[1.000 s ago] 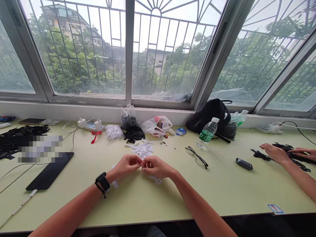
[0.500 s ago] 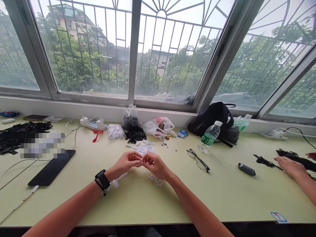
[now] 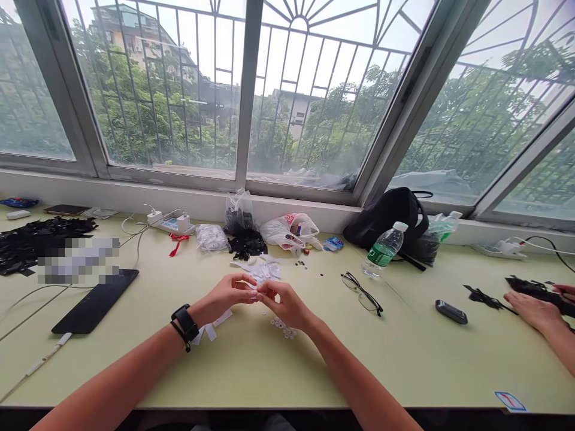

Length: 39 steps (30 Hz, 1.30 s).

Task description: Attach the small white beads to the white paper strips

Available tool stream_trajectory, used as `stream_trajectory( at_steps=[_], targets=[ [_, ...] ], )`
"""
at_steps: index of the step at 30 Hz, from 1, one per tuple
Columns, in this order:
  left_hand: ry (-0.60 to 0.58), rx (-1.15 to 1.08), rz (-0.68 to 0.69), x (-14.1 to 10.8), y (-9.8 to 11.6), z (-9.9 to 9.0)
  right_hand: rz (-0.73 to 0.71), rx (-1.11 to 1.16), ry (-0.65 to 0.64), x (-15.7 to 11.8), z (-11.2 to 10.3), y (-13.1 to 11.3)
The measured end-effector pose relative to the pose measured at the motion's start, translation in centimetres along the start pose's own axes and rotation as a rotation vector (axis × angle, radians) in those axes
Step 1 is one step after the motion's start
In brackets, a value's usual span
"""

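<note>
In the head view, find the left hand [image 3: 233,291] and the right hand [image 3: 279,298] tip to tip above the pale green table [image 3: 251,371], both pinching with thumb and finger. See a thin white bit [image 3: 252,287] right there at the meeting tips (too small to name, and mostly hidden by the fingers). Compared with half a second ago, notice very little change: same pinch, same place over the table, only with a little more of the white bit seeming to peek out. Take that to mean small, careful work, likely in the middle of one step, with nothing let go yet. Just behind the fingers, spot a heap of white strips [image 3: 269,272]; near the black watch [image 3: 185,323], a few loose slips [image 3: 210,333]. Just below the right hand, look for a small pile of round white pieces [image 3: 284,330], with one lone round piece [image 3: 264,312] to its left, apart from the rest. Count that lone one as out of sight a second ago and in plain view now. Far to the right, see a co-worker's hand [image 3: 534,307] beside some black strips [image 3: 532,287].
</note>
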State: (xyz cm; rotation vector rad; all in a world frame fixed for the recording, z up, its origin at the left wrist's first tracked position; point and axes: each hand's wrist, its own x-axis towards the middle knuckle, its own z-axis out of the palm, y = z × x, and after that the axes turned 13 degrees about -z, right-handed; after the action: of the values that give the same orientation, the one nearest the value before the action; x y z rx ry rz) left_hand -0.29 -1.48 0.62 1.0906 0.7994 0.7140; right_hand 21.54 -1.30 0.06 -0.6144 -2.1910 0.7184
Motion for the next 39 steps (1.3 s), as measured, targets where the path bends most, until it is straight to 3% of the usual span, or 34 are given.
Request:
stream_trajectory(
  at_steps=[11, 32, 35, 39],
  targets=[
    [-0.088, -0.004, 0.013, -0.3, 0.3, 0.7, 0.008, 0.110, 0.029, -0.2, -0.4, -0.5],
    [-0.134, -0.038, -0.012, -0.4, 0.1, 0.9, 0.068, 0.312, 0.007, -0.3, -0.7, -0.6],
    [-0.108, -0.084, 0.022, -0.2, 0.2, 1.0, 0.082, 0.292, 0.057, -0.1, -0.9, -0.4],
    [0.013, -0.050, 0.085, 0.2, 0.2, 0.7, 0.070, 0.205, 0.160, 0.1, -0.7, 0.1]
  ],
)
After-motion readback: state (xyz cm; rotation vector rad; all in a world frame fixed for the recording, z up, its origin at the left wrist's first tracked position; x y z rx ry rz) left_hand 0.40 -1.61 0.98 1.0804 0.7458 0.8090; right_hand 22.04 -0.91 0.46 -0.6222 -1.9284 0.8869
